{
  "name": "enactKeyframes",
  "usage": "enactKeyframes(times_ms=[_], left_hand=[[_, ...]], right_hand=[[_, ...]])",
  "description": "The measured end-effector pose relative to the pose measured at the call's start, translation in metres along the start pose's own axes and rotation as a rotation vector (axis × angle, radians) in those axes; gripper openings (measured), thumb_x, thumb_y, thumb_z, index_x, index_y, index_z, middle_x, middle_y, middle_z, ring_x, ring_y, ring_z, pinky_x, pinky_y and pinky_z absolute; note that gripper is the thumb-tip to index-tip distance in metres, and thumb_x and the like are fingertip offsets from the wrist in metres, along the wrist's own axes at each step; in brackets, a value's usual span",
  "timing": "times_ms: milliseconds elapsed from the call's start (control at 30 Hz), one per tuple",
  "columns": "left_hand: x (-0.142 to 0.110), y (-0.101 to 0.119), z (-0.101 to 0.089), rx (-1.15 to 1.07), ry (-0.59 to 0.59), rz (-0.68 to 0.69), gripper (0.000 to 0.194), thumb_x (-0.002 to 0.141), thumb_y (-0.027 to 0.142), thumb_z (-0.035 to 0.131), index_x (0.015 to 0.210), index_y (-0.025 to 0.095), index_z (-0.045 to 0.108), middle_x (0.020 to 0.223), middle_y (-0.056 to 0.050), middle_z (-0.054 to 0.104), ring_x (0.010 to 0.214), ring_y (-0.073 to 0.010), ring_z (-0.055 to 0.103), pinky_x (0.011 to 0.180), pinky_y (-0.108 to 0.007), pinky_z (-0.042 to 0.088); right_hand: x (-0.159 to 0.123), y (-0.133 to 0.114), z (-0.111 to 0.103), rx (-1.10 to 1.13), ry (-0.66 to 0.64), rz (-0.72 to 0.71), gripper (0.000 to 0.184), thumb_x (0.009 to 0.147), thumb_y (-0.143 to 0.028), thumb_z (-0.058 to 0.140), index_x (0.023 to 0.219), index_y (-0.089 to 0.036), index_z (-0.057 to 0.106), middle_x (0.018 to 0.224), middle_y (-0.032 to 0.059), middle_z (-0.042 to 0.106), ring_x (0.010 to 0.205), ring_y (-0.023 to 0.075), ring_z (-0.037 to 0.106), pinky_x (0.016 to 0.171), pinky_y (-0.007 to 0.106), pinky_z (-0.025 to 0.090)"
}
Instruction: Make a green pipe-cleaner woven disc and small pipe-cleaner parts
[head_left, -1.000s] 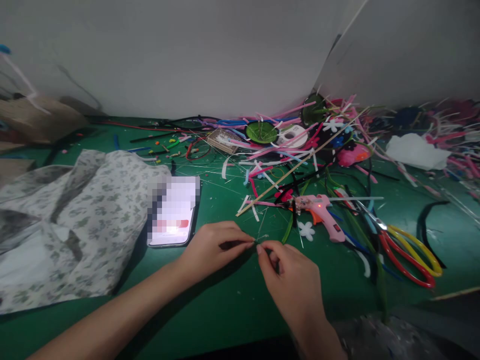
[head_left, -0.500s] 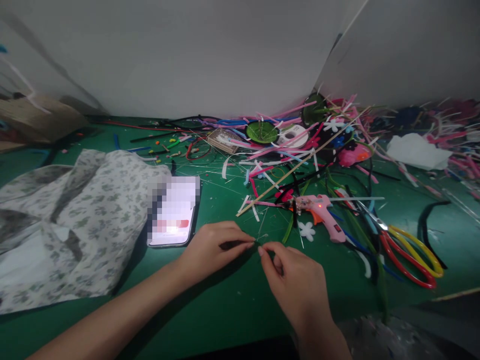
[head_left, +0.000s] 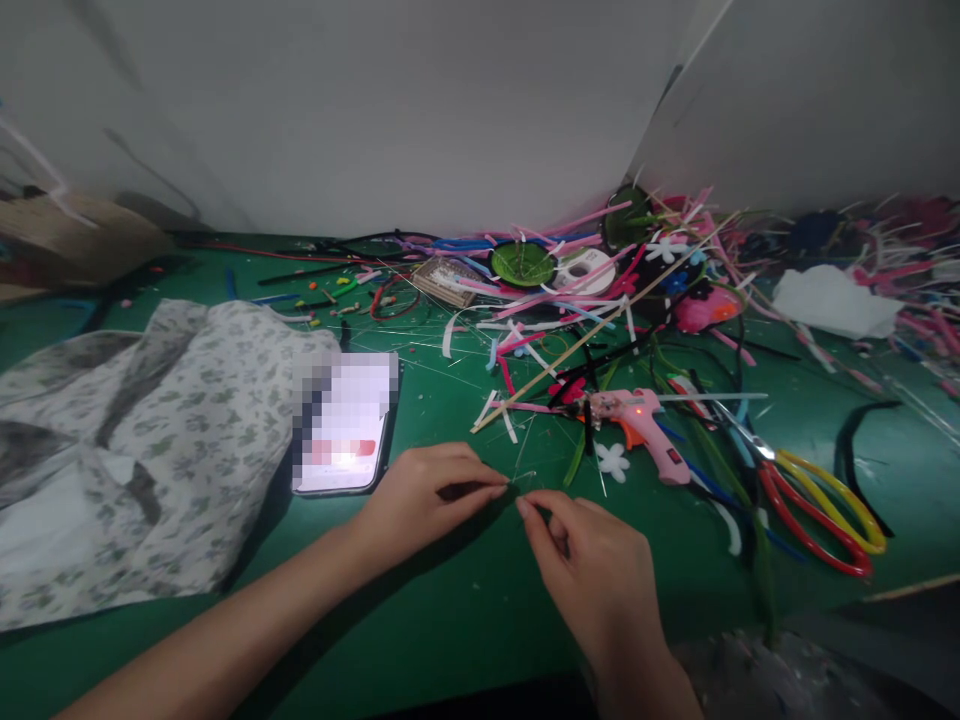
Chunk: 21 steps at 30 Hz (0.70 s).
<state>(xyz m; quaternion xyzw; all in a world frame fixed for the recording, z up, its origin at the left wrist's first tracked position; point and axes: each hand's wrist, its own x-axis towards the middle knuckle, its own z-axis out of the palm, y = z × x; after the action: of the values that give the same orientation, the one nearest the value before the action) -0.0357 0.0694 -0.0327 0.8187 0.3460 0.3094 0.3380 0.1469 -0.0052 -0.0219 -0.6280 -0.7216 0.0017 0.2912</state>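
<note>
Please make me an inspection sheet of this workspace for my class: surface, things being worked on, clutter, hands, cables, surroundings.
Surface: green table, small specks scattered on it.
Things being worked on: too small to identify.
Clutter: phone beside patterned cloth; glue gun, red light showing; scissors; long stick lying across coloured strips.
Hands: left hand and right hand face each other, thumb and finger pinched on each.
Cables: none certain; dark strands at the back are unclear.
Surroundings: grey wall behind.
</note>
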Motion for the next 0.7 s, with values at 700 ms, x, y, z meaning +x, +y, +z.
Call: enactKeyframes(times_ms=[700], left_hand=[[-0.0001, -0.0007, -0.0005, 0.003, -0.001, 0.005, 0.014, 0.087, 0.022, 0.063, 0.094, 0.021, 0.076, 0.079, -0.002, 0.07, 0.069, -0.0111, 0.064, 0.061, -0.019, 0.046]], right_hand=[[-0.002, 0.0019, 0.0012, 0.047, -0.011, 0.042, 0.033, 0.097, -0.037, 0.045, 0.08, -0.023, 0.069, 0.05, -0.0053, 0.053, 0.043, 0.0082, 0.047, 0.047, 0.024, 0.027]])
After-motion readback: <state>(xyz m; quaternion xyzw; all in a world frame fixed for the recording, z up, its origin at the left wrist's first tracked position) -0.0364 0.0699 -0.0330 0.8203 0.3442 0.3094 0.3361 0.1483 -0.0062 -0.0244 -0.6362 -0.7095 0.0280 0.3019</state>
